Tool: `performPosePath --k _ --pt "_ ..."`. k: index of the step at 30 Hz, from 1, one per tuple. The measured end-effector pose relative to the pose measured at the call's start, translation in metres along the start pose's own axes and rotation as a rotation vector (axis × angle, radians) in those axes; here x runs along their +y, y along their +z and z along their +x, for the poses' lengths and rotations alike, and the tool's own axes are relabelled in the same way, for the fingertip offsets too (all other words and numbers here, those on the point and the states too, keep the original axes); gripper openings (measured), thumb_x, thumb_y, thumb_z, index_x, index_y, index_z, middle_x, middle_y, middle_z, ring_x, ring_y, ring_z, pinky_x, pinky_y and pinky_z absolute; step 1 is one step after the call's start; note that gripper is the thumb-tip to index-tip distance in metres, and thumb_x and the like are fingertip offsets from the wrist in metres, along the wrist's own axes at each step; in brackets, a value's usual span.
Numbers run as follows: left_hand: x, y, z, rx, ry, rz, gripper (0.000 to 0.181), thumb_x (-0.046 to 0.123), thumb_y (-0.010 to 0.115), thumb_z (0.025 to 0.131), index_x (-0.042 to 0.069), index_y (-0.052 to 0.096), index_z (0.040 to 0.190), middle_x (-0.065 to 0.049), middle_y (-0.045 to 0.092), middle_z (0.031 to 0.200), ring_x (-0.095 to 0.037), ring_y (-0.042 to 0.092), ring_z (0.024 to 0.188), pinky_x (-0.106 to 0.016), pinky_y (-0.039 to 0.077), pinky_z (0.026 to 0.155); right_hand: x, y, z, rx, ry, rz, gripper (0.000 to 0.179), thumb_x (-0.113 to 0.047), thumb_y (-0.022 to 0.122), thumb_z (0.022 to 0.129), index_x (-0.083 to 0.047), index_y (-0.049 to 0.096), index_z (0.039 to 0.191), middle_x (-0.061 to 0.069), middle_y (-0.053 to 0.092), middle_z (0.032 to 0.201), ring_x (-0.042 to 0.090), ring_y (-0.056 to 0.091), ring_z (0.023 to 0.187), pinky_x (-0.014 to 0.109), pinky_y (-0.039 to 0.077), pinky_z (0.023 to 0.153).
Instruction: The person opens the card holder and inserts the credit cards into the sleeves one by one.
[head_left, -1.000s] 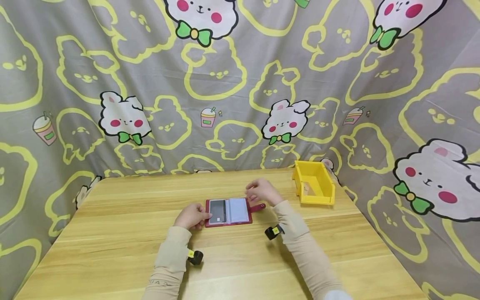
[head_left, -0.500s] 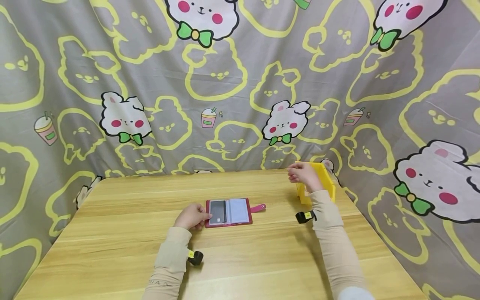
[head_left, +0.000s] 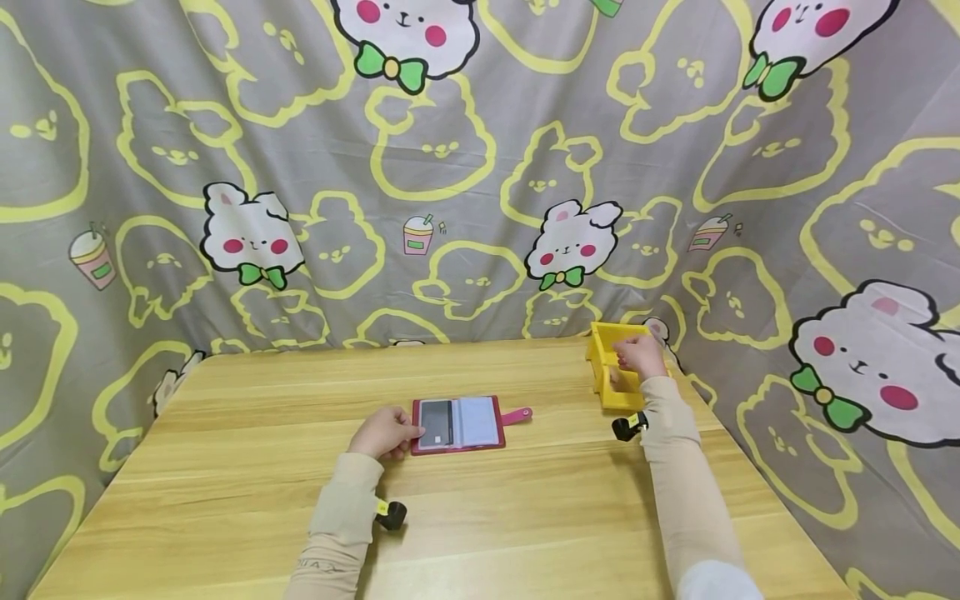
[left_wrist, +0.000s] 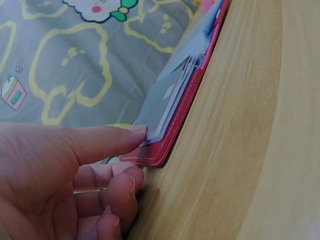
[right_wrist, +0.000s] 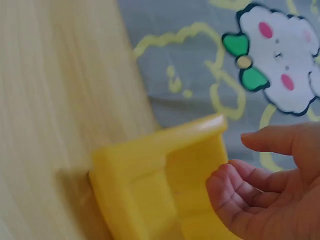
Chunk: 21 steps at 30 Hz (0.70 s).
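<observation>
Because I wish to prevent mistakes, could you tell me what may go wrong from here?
The right hand, close to the yellow bin, could bump it. The left hand pinches the open card holder at its edge, so a tug might drag it or bend the sleeve under the thumb.

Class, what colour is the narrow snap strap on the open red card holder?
Bright pink: the narrow snap strap shows best in the head view.

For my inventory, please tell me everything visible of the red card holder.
The red card holder lies open and flat on the wood-look table. Its cover looks like stitched leather, with translucent sleeves inside; a dark gray card sits on the left side. A pink strap with a round stud extends right. The left hand holds its left edge.
</observation>
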<state>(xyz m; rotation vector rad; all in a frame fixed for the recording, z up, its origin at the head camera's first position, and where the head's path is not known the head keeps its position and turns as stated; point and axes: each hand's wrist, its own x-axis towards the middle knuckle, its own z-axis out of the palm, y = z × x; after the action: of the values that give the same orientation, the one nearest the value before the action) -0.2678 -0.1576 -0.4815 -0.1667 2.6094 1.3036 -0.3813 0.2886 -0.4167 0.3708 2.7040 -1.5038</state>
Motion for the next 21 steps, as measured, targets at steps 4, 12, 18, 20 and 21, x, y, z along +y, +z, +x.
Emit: performPosePath --k 4,12,18,20,21 --pt "0.0 0.0 -0.001 -0.001 -0.006 -0.003 0.027 0.022 0.074 0.085 0.007 0.054 0.079 -0.004 0.056 0.06 -0.013 0.051 0.048 -0.023 0.043 0.046 0.011 -0.001 0.011 -0.071 0.061 -0.055 0.022 -0.016 0.057 0.093 0.004 0.056 0.101 0.001 0.056 0.071 0.01 0.058 0.065 0.032 0.056 0.075" --pt "-0.001 0.0 0.002 -0.004 0.004 -0.008 0.025 0.021 0.074 0.086 0.007 0.054 0.079 -0.003 0.055 0.06 -0.012 0.051 0.048 -0.022 0.042 0.047 0.029 0.002 0.02 -0.12 0.124 -0.109 0.03 -0.016 0.055 0.09 0.009 0.051 0.107 -0.003 0.05 0.058 0.009 0.053 0.052 0.027 0.051 0.058" --pt "0.001 -0.002 -0.001 -0.015 0.008 -0.012 0.024 0.02 0.073 0.086 0.007 0.054 0.078 -0.002 0.054 0.059 -0.011 0.051 0.048 -0.022 0.043 0.047 0.036 0.005 0.022 -0.125 0.161 -0.14 0.037 -0.02 0.052 0.091 0.009 0.049 0.114 -0.002 0.051 0.06 0.01 0.054 0.054 0.025 0.049 0.057" --pt "0.0 -0.002 -0.001 -0.013 0.009 -0.011 0.024 0.02 0.072 0.086 0.007 0.054 0.078 -0.001 0.054 0.059 -0.011 0.051 0.048 -0.022 0.043 0.047 0.036 0.006 0.022 -0.117 0.165 -0.142 0.037 -0.021 0.051 0.091 0.009 0.049 0.113 -0.002 0.051 0.06 0.011 0.055 0.055 0.026 0.05 0.058" --pt "0.0 -0.002 -0.001 -0.011 0.007 -0.013 0.024 0.02 0.073 0.086 0.007 0.054 0.078 -0.002 0.054 0.059 -0.011 0.051 0.048 -0.022 0.043 0.047 0.036 0.006 0.022 -0.115 0.167 -0.143 0.036 -0.021 0.051 0.092 0.008 0.049 0.112 -0.002 0.051 0.06 0.011 0.055 0.055 0.026 0.051 0.058"
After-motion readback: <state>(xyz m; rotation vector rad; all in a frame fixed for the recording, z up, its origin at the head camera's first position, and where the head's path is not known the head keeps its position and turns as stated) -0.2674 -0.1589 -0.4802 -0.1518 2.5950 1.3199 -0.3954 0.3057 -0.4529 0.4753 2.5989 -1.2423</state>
